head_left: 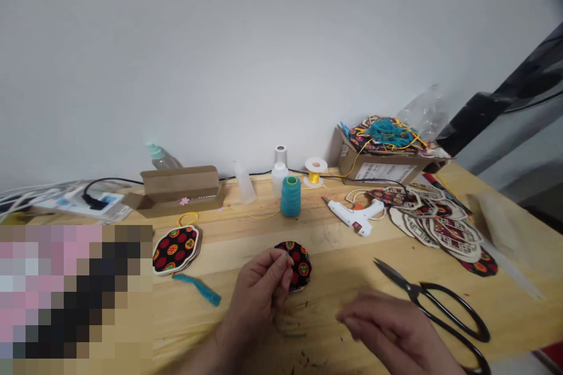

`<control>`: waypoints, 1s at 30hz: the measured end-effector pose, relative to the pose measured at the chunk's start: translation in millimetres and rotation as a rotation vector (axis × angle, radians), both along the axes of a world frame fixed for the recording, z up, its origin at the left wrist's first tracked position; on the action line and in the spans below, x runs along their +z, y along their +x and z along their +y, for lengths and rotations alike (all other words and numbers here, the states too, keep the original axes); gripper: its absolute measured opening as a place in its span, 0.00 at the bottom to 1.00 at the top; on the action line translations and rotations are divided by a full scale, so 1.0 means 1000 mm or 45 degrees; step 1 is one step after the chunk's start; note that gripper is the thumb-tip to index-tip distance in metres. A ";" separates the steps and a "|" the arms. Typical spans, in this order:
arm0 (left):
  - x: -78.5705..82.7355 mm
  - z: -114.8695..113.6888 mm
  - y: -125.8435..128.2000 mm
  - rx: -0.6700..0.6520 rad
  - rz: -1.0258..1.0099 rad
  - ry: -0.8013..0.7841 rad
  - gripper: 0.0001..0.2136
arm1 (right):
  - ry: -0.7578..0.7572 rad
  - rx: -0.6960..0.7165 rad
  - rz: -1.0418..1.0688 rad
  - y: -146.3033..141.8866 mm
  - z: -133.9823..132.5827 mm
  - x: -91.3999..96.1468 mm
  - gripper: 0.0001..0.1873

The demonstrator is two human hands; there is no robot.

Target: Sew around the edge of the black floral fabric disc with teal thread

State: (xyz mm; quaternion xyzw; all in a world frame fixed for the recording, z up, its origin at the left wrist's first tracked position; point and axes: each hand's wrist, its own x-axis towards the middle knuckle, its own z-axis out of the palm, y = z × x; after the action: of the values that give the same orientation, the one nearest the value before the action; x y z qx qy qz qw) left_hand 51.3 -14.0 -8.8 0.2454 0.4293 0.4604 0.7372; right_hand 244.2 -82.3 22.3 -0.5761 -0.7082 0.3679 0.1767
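Observation:
My left hand is closed, thumb and fingertips pinched at the edge of a round patterned fabric piece, black with red and orange motifs. The fingers hide part of it. Below hangs a thin dark strand. Off to the right, my right hand is in the air, slightly blurred, its fingertips pressed together; anything between them is too small to make out. Black-handled scissors lie beside it, blades partly apart. A stack of patterned pieces with a teal tassel lies to the left.
Behind my hands stand a teal thread cone, a white bottle and a yellow cord spool. A glue gun and wooden-edged pieces lie right. Cardboard boxes line the wall. Lower left is pixelated.

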 end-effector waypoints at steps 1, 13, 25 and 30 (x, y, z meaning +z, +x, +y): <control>-0.001 0.000 0.000 0.002 -0.007 0.012 0.08 | 0.037 -0.117 0.145 -0.011 0.010 0.003 0.14; 0.001 0.004 -0.004 -0.085 0.028 0.186 0.11 | -0.350 -0.414 1.008 -0.064 0.088 -0.002 0.17; 0.000 0.002 -0.004 -0.139 0.005 0.179 0.11 | -0.194 -0.280 0.773 -0.062 0.097 0.006 0.06; -0.003 0.002 -0.003 -0.128 0.008 0.180 0.11 | -0.066 -0.316 0.770 -0.062 0.096 -0.003 0.05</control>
State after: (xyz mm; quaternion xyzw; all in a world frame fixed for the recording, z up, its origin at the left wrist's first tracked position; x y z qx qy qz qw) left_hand 48.3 -11.6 -12.0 0.3194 0.3852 0.4511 0.7390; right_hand 182.2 13.5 19.5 -0.5270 -0.5385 0.5160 0.4075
